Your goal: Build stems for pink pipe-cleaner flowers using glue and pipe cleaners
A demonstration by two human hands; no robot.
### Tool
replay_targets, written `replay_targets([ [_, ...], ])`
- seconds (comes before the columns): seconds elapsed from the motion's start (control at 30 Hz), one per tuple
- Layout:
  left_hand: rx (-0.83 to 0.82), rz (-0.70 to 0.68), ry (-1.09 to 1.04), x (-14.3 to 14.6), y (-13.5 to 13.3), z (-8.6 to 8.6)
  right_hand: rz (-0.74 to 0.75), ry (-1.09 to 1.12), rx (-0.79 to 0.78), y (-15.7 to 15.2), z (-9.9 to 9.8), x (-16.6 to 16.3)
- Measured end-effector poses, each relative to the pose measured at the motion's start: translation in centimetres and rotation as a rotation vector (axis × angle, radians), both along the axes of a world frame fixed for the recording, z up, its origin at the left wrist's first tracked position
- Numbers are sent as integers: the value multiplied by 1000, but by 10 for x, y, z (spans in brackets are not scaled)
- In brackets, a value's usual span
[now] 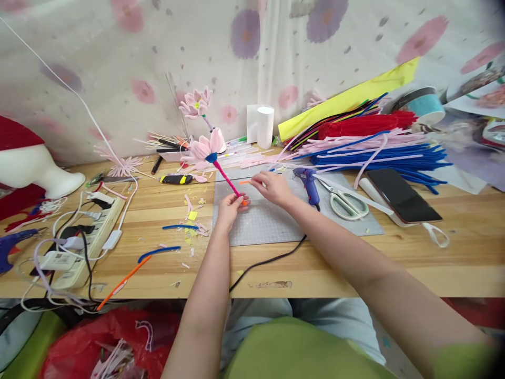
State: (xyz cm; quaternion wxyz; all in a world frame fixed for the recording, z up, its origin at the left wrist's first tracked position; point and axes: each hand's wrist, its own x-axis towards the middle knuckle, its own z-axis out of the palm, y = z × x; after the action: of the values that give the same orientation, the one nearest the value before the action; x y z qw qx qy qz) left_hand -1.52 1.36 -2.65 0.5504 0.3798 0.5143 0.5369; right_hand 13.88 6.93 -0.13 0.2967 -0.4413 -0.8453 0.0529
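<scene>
Over the grey gridded mat (pixel 272 223), my left hand (pixel 232 209) grips, presumably steadying, a pink fuzzy flower (pixel 203 149); my right hand (pixel 272 185) pinches orange wire (pixel 245 182).

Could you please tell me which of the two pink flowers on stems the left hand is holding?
The lower flower: its bright pink stem runs into the left hand, while the upper flower, green beneath its petals, stands behind.

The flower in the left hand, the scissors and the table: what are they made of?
Flower: probably fuzzy pipe cleaner; its petals look soft and matte.
Scissors: the pale, smooth, rounded handles look like plastic; the blades are probably metal, but their finish is hard to tell.
Table: wood or a wood-look top, smooth, with grain lines showing.
</scene>
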Motion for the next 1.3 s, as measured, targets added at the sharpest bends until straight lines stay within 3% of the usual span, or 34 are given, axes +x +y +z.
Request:
replay_targets([
  [0.2, -36, -43, -60, 3, -3, 0, 199, -72, -8, -31, -21, 16],
  [0.6, -43, -87, -100, 0, -5, 3, 133, 98, 4, -26, -26, 10],
  [0.87, -33, -118, 24, 4, -6, 3, 76, 93, 58, -24, -25, 8],
  [1.03, 23, -90, 79, 8, -7, 2, 23, 98, 17, -24, -25, 8],
  [1.3, 104, -15, -3, 18, -6, -2, -55, 122, -37, -26, -29, 4],
])
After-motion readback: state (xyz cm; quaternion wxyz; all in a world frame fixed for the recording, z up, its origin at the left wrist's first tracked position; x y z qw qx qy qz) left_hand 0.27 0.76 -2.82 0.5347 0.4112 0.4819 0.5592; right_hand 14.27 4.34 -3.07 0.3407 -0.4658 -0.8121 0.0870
